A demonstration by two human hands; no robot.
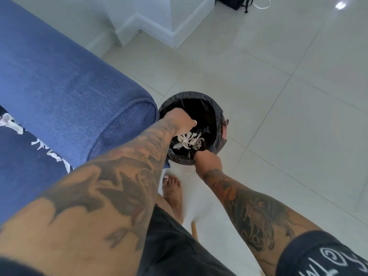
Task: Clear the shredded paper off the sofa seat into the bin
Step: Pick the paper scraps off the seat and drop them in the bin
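A round bin (216, 116) lined with a black bag stands on the floor just beyond the blue sofa's armrest (83, 96). My left hand (179, 121) reaches down into the bin's mouth, fingers pointing down and closed on a clump of white shredded paper (189, 142) that hangs right under it. My right hand (208, 160) grips the bin's near rim and liner. More shredded paper (53, 154) lies in a strip along the dark blue sofa seat (23, 172) at the left.
Pale floor tiles (288, 116) spread to the right and beyond the bin. A white wall corner with skirting (159, 30) stands further back. A black bag with a white cord (237, 3) lies at the top. My bare foot (173, 192) rests below the bin.
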